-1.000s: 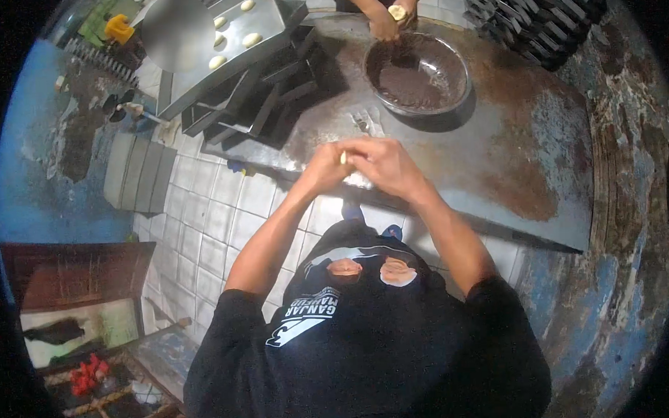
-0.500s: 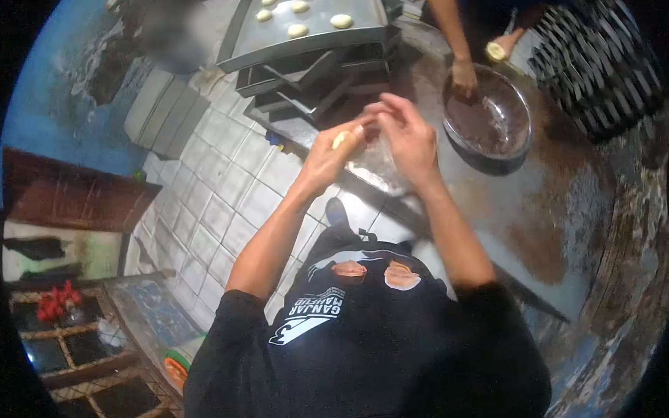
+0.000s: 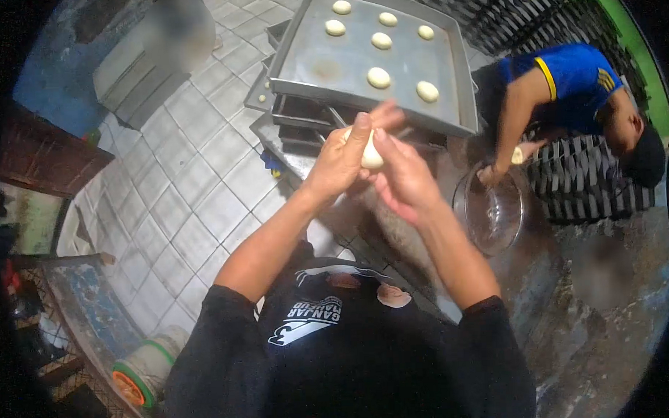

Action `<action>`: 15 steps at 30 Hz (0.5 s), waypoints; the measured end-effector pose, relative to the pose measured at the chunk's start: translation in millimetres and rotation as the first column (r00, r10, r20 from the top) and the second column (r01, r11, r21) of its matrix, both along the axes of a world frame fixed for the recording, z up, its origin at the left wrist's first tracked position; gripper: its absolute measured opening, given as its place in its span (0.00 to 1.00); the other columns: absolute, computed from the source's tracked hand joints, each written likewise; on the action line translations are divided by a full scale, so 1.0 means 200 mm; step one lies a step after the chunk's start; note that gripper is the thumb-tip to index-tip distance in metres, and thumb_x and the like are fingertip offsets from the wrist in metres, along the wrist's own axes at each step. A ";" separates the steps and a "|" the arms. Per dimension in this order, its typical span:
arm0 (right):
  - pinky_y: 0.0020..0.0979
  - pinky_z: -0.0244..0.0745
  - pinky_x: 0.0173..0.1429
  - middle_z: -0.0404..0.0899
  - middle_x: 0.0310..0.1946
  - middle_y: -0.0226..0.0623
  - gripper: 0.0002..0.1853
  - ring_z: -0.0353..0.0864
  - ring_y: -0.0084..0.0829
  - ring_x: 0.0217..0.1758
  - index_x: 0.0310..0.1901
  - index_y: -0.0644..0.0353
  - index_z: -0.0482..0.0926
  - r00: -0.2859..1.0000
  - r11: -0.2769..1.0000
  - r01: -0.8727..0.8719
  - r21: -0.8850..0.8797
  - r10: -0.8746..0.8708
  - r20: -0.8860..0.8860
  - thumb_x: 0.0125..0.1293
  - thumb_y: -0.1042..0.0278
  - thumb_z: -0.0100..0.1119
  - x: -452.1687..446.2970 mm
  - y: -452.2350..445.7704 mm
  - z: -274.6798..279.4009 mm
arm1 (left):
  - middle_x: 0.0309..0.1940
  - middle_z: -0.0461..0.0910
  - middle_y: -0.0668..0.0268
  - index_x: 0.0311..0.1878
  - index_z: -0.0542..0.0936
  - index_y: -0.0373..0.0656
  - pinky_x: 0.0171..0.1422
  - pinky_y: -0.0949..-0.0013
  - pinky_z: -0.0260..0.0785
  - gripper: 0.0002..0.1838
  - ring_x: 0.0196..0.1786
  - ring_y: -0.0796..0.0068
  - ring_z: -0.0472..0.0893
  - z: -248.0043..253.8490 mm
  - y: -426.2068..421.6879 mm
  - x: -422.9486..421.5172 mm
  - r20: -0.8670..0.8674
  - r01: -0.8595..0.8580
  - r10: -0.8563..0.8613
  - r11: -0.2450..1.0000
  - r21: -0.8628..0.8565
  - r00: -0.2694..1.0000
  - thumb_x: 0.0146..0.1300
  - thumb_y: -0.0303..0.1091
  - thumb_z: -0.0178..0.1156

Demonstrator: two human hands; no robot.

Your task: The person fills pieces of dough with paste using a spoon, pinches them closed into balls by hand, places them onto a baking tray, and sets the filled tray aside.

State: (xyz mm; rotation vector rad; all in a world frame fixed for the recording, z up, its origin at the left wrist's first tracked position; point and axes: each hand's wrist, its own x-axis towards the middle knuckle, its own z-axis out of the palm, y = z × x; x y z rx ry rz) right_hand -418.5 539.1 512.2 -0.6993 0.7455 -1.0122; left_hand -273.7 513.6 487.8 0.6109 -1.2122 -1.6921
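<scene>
A person's two bare hands meet in the middle of the view, clamped together around a smooth, pale dough piece [image 3: 372, 158]. The left hand [image 3: 335, 165] wraps one side with its thumb upright; the right hand [image 3: 405, 173] presses the other, its thumb against the dough. Much of the dough is covered by the hands, and the fingertips beyond it smear into blur, so which hand they belong to is hard to tell. Just past the hands sits a shallow metal tray [image 3: 410, 57] bearing seven pale dough rounds [image 3: 381, 41], spaced apart. More trays [image 3: 299, 111] are stacked under it, mostly hidden. To the right, a co-worker [image 3: 576, 71] in a blue shirt bends over a shiny bowl [image 3: 525, 215], one hand blurred at its edge; a pale lump [image 3: 517, 155] shows near the other hand, which is partly hidden. Glare obscures the bowl's contents. Black slatted stacks [image 3: 549, 21] rise behind, cut off at the top. At left is a white tiled floor [image 3: 215, 172] and, lower down, a white bucket [image 3: 154, 363]. The wearer's black shirt [image 3: 355, 378] fills the bottom; dark corners swallow the edges.
</scene>
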 end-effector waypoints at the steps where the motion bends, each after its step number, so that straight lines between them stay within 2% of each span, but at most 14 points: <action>1: 0.23 0.79 0.42 0.84 0.42 0.34 0.16 0.82 0.21 0.39 0.54 0.62 0.78 0.994 0.999 -0.032 -0.017 0.030 -0.104 0.77 0.57 0.60 0.04 -0.12 0.05 | 0.72 0.72 0.57 0.81 0.57 0.39 0.64 0.72 0.71 0.42 0.68 0.73 0.72 -0.03 -0.06 0.07 -0.023 -0.038 0.037 0.999 -0.018 0.999 0.78 0.63 0.45; 2: 0.25 0.79 0.41 0.85 0.39 0.33 0.17 0.83 0.23 0.35 0.54 0.63 0.78 0.952 0.993 -0.053 -0.103 0.020 -0.306 0.75 0.58 0.62 0.06 -0.27 0.07 | 0.75 0.68 0.56 0.83 0.51 0.40 0.65 0.71 0.69 0.45 0.67 0.72 0.72 -0.07 -0.11 0.13 -0.040 -0.103 0.099 0.989 -0.105 0.994 0.77 0.64 0.47; 3: 0.26 0.80 0.42 0.85 0.38 0.33 0.18 0.83 0.24 0.35 0.55 0.64 0.78 0.840 0.964 -0.047 -0.261 -0.103 -0.533 0.74 0.58 0.63 0.08 -0.43 0.08 | 0.78 0.62 0.56 0.85 0.41 0.42 0.69 0.70 0.67 0.52 0.69 0.67 0.72 -0.04 -0.14 0.20 -0.034 -0.258 0.256 0.943 -0.210 0.966 0.73 0.66 0.52; 4: 0.28 0.80 0.43 0.85 0.37 0.33 0.19 0.84 0.26 0.35 0.55 0.65 0.77 0.671 0.908 -0.091 -0.409 -0.248 -0.699 0.73 0.58 0.65 0.10 -0.60 0.09 | 0.76 0.65 0.56 0.84 0.45 0.41 0.72 0.66 0.65 0.50 0.71 0.64 0.72 -0.09 -0.20 0.25 -0.177 -0.394 0.364 0.902 -0.179 0.914 0.73 0.57 0.60; 6: 0.35 0.80 0.43 0.85 0.38 0.39 0.23 0.85 0.34 0.35 0.55 0.67 0.76 0.504 0.797 -0.148 -0.586 -0.449 -0.738 0.70 0.57 0.68 0.15 -0.96 -0.03 | 0.74 0.68 0.56 0.82 0.53 0.39 0.73 0.64 0.66 0.42 0.72 0.63 0.73 -0.10 -0.25 0.47 -0.073 -0.490 0.486 0.846 -0.211 0.871 0.74 0.42 0.63; 7: 0.40 0.80 0.51 0.84 0.48 0.49 0.22 0.85 0.44 0.44 0.56 0.69 0.74 0.217 0.597 -0.440 -0.671 -0.655 -0.724 0.71 0.59 0.65 0.19 -1.06 -0.06 | 0.73 0.69 0.56 0.80 0.58 0.39 0.72 0.63 0.67 0.37 0.71 0.64 0.73 -0.12 -0.25 0.59 -0.007 -0.504 0.508 0.852 -0.143 0.861 0.74 0.36 0.62; 8: 0.40 0.80 0.51 0.84 0.48 0.49 0.22 0.85 0.44 0.44 0.56 0.69 0.74 0.213 0.594 -0.468 -0.654 -0.642 -0.736 0.71 0.59 0.65 0.21 -1.13 -0.12 | 0.73 0.70 0.56 0.78 0.62 0.38 0.71 0.63 0.69 0.33 0.70 0.64 0.74 -0.15 -0.24 0.70 0.058 -0.519 0.523 0.852 -0.075 0.850 0.73 0.30 0.60; 10: 0.46 0.74 0.61 0.77 0.61 0.57 0.20 0.80 0.52 0.58 0.57 0.70 0.74 -0.063 0.500 -0.822 -0.273 -0.556 -0.829 0.73 0.61 0.62 0.26 -1.26 -0.26 | 0.71 0.73 0.56 0.76 0.67 0.38 0.64 0.69 0.71 0.27 0.65 0.68 0.79 -0.31 -0.22 0.90 0.176 -0.629 0.639 0.769 -0.114 0.749 0.75 0.24 0.52; 11: 0.48 0.67 0.72 0.67 0.71 0.60 0.21 0.69 0.56 0.72 0.63 0.70 0.72 -0.016 0.451 -0.853 -0.264 -0.527 -0.850 0.77 0.62 0.56 0.29 -1.27 -0.24 | 0.71 0.72 0.57 0.76 0.67 0.39 0.65 0.69 0.71 0.26 0.64 0.68 0.79 -0.38 -0.18 1.01 0.263 -0.653 0.657 0.748 -0.116 0.706 0.75 0.23 0.52; 12: 0.48 0.67 0.72 0.67 0.71 0.60 0.21 0.69 0.56 0.72 0.63 0.70 0.72 -0.012 0.424 -0.873 -0.242 -0.514 -0.858 0.77 0.62 0.56 0.29 -1.30 -0.26 | 0.71 0.72 0.58 0.76 0.67 0.40 0.66 0.69 0.71 0.26 0.64 0.68 0.79 -0.45 -0.14 1.11 0.350 -0.678 0.668 0.726 -0.114 0.657 0.75 0.23 0.52; 13: 0.48 0.64 0.75 0.64 0.73 0.61 0.23 0.66 0.57 0.74 0.66 0.71 0.70 0.032 0.418 -0.868 -0.268 -0.492 -0.870 0.78 0.62 0.54 0.28 -1.33 -0.30 | 0.71 0.72 0.58 0.76 0.67 0.40 0.66 0.69 0.71 0.26 0.64 0.68 0.79 -0.53 -0.09 1.21 0.353 -0.704 0.683 0.705 -0.088 0.639 0.75 0.23 0.52; 14: 0.48 0.62 0.78 0.62 0.75 0.62 0.25 0.63 0.58 0.77 0.69 0.71 0.67 0.072 0.423 -0.857 -0.295 -0.470 -0.880 0.78 0.62 0.52 0.27 -1.34 -0.35 | 0.71 0.73 0.59 0.75 0.68 0.40 0.66 0.68 0.71 0.26 0.63 0.69 0.79 -0.61 -0.04 1.29 0.436 -0.740 0.688 0.669 -0.071 0.580 0.75 0.23 0.52; 15: 0.45 0.52 0.84 0.56 0.78 0.60 0.28 0.53 0.57 0.82 0.73 0.72 0.63 0.072 0.450 -0.841 -0.299 -0.455 -0.887 0.81 0.60 0.47 0.29 -1.32 -0.40 | 0.71 0.73 0.59 0.75 0.68 0.41 0.67 0.68 0.70 0.26 0.63 0.69 0.79 -0.65 0.00 1.33 0.515 -0.767 0.679 0.638 -0.062 0.523 0.75 0.24 0.53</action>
